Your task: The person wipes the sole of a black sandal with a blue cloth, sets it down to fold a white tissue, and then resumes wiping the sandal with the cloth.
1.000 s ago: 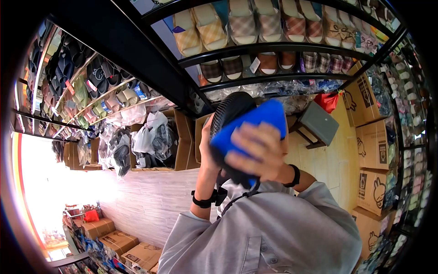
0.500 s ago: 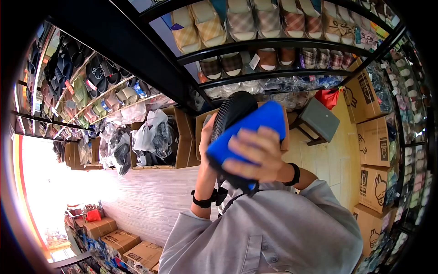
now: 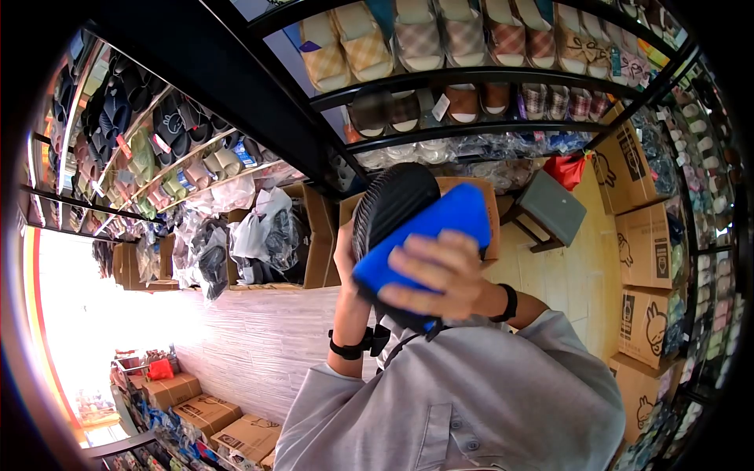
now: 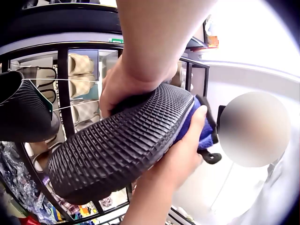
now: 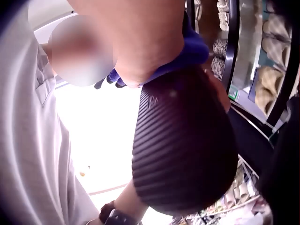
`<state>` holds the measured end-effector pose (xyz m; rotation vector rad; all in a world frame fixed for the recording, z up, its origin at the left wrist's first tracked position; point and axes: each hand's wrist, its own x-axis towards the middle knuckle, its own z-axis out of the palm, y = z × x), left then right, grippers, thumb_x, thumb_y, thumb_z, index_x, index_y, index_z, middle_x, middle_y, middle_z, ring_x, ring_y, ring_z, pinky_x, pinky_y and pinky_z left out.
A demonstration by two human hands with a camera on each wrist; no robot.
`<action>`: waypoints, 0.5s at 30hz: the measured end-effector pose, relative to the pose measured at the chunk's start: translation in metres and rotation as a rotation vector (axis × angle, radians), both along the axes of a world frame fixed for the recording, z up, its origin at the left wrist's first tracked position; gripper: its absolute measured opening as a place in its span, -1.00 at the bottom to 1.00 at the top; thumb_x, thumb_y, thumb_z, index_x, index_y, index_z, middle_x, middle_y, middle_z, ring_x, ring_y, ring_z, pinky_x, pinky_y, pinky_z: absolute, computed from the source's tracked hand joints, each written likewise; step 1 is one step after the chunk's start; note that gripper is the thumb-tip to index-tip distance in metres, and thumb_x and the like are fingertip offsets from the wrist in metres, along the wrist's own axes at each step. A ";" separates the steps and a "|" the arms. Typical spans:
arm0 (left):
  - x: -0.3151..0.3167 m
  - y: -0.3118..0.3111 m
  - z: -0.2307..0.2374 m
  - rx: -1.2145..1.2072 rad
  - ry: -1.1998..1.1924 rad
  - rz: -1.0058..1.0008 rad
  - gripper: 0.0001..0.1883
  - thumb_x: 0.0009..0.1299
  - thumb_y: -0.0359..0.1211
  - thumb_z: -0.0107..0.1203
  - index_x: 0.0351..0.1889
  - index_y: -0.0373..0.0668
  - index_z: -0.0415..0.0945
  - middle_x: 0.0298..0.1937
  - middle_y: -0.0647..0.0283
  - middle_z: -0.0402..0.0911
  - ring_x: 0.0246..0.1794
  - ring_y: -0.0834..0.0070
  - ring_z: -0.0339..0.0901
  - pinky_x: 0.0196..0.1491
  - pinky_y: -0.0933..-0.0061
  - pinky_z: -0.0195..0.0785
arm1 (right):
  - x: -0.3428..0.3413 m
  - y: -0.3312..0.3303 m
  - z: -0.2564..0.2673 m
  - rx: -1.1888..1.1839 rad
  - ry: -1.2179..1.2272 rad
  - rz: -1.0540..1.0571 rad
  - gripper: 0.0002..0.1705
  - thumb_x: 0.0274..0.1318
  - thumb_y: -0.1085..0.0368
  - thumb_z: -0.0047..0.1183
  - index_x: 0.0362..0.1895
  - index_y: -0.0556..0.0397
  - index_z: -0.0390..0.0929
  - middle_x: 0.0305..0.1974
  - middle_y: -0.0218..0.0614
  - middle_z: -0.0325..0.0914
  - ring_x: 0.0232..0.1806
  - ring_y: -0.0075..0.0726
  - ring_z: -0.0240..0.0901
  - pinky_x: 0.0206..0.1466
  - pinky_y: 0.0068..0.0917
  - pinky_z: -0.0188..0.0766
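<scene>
The right hand (image 3: 444, 276), fingers (image 3: 416, 272) blurred, partly hides a blue item (image 3: 448, 218).

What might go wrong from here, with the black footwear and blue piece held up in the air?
The black footwear is held up with nothing visible propping it, so it may drop if the left grip loosens.
The blue piece lies slanted against it and might slide if the right grip eases.
The black loop sticks out freely and could snag on something.
</scene>
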<state>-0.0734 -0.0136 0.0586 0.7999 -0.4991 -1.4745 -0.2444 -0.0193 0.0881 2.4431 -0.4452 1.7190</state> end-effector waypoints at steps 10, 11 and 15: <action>0.012 0.020 -0.030 -0.225 0.378 -0.052 -0.39 0.58 0.01 -0.31 0.24 -0.32 0.45 0.18 0.02 0.59 0.12 0.20 0.58 0.28 0.17 0.38 | -0.005 -0.011 0.020 0.223 -0.174 -0.055 -0.64 0.12 0.20 0.19 0.04 -0.17 0.68 0.16 -0.22 0.60 0.20 -0.14 0.51 0.28 -0.17 0.29; 0.011 0.018 -0.031 -0.242 0.452 -0.134 -0.39 0.59 0.03 -0.30 0.27 -0.28 0.43 0.20 0.03 0.58 0.16 0.23 0.55 0.30 0.21 0.36 | -0.003 -0.008 0.023 0.242 -0.149 -0.071 -0.63 0.11 0.19 0.19 0.04 -0.16 0.68 0.16 -0.18 0.61 0.20 -0.10 0.51 0.28 -0.16 0.30; 0.006 0.032 -0.028 -0.251 0.704 -0.284 -0.36 0.59 0.09 -0.27 0.34 -0.22 0.37 0.26 0.03 0.53 0.19 0.21 0.54 0.29 0.23 0.38 | 0.011 0.011 -0.001 0.087 -0.047 -0.063 -0.64 0.19 0.23 0.16 0.09 -0.19 0.66 0.14 -0.32 0.63 0.19 -0.27 0.52 0.30 -0.28 0.28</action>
